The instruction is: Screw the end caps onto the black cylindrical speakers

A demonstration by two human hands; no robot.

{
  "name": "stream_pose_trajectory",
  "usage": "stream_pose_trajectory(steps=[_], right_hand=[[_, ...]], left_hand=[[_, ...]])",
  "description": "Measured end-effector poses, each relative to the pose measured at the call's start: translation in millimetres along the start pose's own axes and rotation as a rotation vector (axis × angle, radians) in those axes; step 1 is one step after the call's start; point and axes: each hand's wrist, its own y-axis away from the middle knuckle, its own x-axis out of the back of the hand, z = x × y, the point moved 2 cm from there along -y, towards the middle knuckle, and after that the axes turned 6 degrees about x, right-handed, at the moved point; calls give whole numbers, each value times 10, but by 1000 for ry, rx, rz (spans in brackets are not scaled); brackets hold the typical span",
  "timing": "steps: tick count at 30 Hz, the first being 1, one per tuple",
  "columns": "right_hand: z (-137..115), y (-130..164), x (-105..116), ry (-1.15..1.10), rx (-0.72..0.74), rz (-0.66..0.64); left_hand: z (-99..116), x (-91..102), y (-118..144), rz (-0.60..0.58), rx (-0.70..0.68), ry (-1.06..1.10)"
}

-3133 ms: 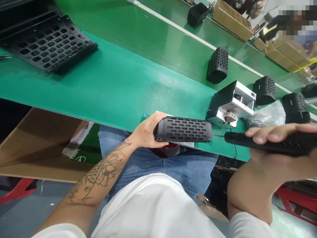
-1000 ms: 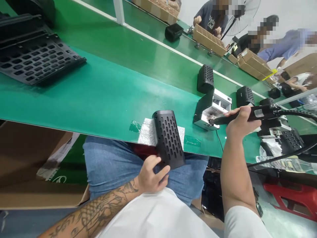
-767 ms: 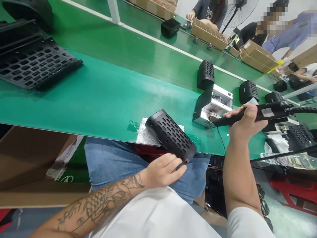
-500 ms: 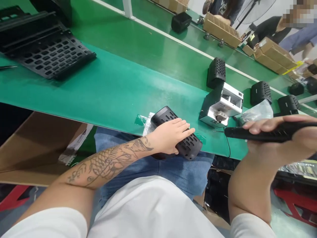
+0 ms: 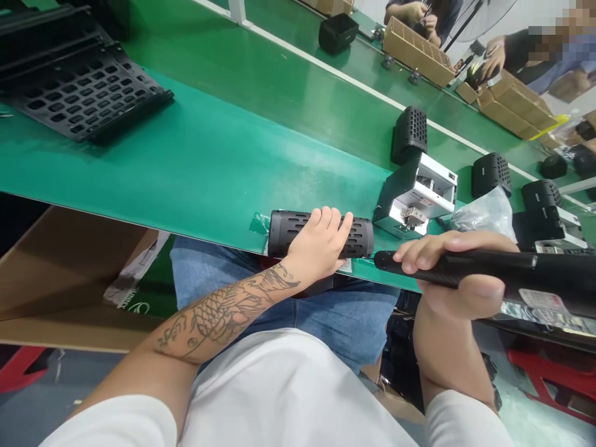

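Two bare hands work at the near edge of a green-topped workbench (image 5: 209, 155). The left hand (image 5: 321, 239) lies over the middle of a black perforated housing (image 5: 285, 234), grasping it with the fingers bent across its slotted face. That housing lies lengthwise along the bench edge, over a silvery pad (image 5: 346, 266) that shows beneath it, with green tape (image 5: 259, 223) beside its left end.

The right hand (image 5: 454, 270) is wrapped around a black electric screwdriver (image 5: 493, 268), held nearly level, its nose at the lower corner of the housing's right end; whether the bit touches cannot be told.

Just beyond that end sits a silver-and-black screw feeder (image 5: 416, 198), with a second perforated housing (image 5: 410, 135) standing close behind it and a clear plastic bag (image 5: 487, 212) to its right. Curved perforated panels (image 5: 88, 87) rest at the far left of the bench. Across the way, a co-worker's hands (image 5: 426, 17) are raised behind a divided cardboard box (image 5: 414, 53).
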Motion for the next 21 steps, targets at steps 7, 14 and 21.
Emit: stream_pose_trajectory(steps=[7, 14, 21], right_hand=[[150, 2, -1, -10, -54, 20], [200, 23, 12, -65, -121, -4], [216, 67, 0, -83, -136, -56]], left_hand=[[9, 10, 6, -9, -3, 9], [8, 5, 12, -9, -3, 1], [16, 15, -6, -30, 11, 14]])
